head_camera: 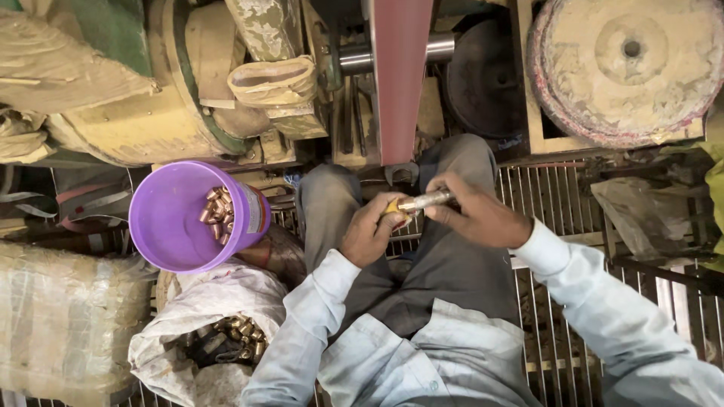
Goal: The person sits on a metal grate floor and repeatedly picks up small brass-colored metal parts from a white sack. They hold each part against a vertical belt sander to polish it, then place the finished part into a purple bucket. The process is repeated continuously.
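Note:
My left hand and my right hand meet above my lap, both gripping a short metal rod-shaped tool with a yellow end. The left hand holds the yellow end; the right hand's fingers close around the silvery end. A small brass piece may sit at the tip, but it is too small to tell. Just ahead of my knees a red sanding belt runs vertically over a steel roller.
A purple bucket holding several brass fittings sits at my left. Below it, a white sack holds more brass parts. A large dusty buffing wheel stands upper right. A metal grate floor lies underfoot.

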